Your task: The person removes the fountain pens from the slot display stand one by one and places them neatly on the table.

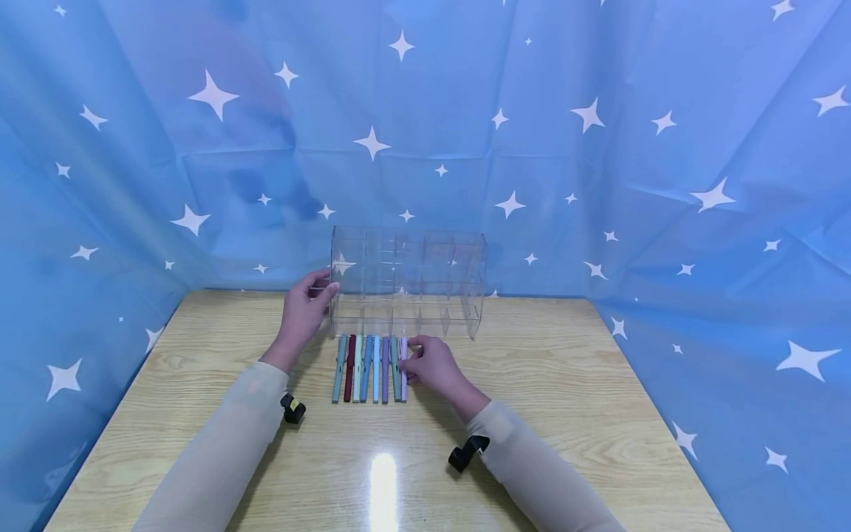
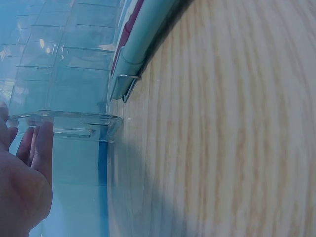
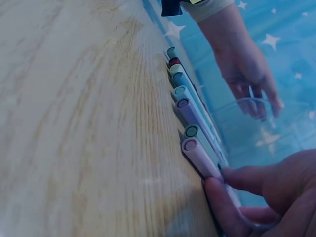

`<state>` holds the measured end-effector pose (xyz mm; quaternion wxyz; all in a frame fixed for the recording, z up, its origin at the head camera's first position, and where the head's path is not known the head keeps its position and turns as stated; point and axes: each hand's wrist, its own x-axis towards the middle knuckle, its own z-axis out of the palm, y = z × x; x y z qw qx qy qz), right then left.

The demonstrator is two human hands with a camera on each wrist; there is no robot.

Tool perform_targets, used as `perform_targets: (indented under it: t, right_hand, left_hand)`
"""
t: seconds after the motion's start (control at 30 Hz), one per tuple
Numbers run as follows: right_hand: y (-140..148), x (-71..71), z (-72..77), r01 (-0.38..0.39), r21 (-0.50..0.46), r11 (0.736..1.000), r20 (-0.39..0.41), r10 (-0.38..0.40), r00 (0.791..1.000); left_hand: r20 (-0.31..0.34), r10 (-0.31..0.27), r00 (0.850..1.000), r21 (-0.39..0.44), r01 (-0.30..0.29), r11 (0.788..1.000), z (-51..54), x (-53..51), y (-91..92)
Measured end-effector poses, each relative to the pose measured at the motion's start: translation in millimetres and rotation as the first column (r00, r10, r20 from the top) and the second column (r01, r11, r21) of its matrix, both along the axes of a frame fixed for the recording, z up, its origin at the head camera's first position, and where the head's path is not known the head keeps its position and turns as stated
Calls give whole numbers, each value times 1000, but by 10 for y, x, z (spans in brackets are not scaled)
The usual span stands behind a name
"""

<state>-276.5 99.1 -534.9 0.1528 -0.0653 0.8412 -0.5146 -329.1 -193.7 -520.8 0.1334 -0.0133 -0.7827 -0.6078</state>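
Note:
Pens lie side by side in a row on the table, in front of a clear acrylic organizer [image 1: 407, 284] with several compartments. At the right end of the row, my right hand [image 1: 432, 363] pinches a lilac pen [image 3: 200, 159] between thumb and finger. A grey-green pen [image 3: 193, 132] lies right beside it, and a purple pen [image 1: 385, 369] comes after a small gap. My left hand [image 1: 304, 310] holds the organizer's left side wall, thumb near the front edge. A dark red pen [image 1: 349, 368] and a teal pen [image 1: 340, 368] form the row's left end.
The wooden table [image 1: 565, 384] reaches back to a blue curtain [image 1: 452, 111] with white stars. The organizer stands near the table's back edge, close to the curtain. Black wrist cameras [image 1: 293, 408] sit on both forearms.

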Motion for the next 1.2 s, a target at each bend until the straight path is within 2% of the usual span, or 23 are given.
perform_targets:
  t: [0.6,0.87,0.97,1.13,1.2]
  right_hand:
    - [74,25,-43,25,-97,995,15,-24,1000]
    - [137,22,-25,35,-118,992,-6,-36,999]
    - [168,18,-6,42,-122,992,-22,-45,999]
    - [253,22,13,35,-100,994,-95,-45,995]
    - [317,34,22,42,-107,993,-110,-54,992]
  left_hand:
    - [4,10,1000,-14,-10,1000,-7,12,-16]
    - [6,3,1000,-27,-3,1000,7,23,-39]
    - [3,-6,1000,-36,6,999,19,22,-42]
    - [8,-24,1000,-55,24,998,49,43,-73]
    - [11,-31,999,-89,32,996,67,65,-88]
